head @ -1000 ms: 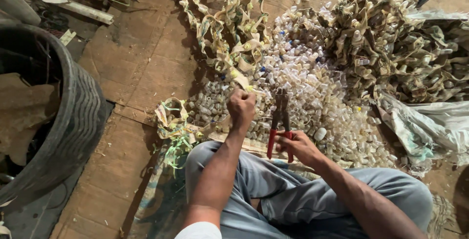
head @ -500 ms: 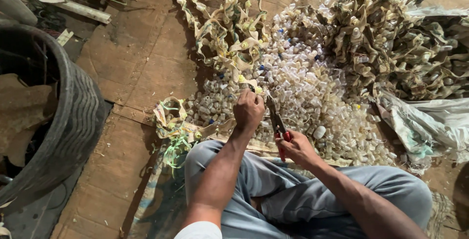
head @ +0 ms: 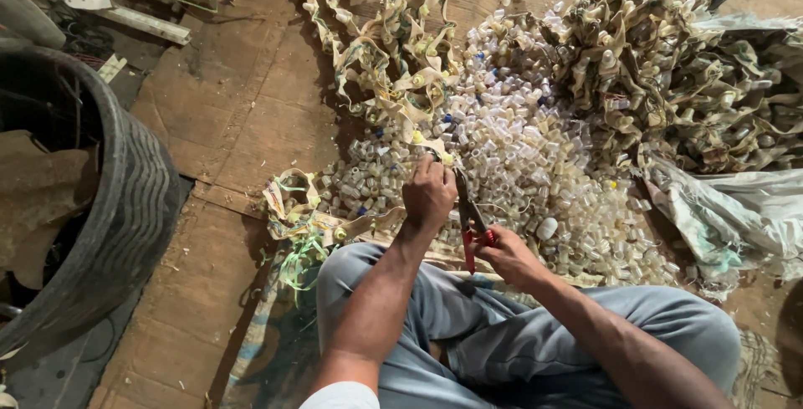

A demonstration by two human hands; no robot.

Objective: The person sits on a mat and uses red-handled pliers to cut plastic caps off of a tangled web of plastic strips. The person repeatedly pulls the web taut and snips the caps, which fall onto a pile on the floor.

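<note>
Right hand (head: 512, 255): grip pressed around red-handled metal snips (head: 468, 217), blades angled up toward the strip for cutting. Left hand (head: 428, 193): grip pinching a crumpled cream plastic strip (head: 393, 66) taut, above the floor's near edge. Beyond: heap of small translucent ribbed plastic caps (head: 519, 150); far right, tangled strips (head: 669, 66).

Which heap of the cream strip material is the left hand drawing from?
The long loose strip trailing up the floor from the left hand. The big tangled heap lies upper right, apart from both hands, beyond the small clear caps.
</note>
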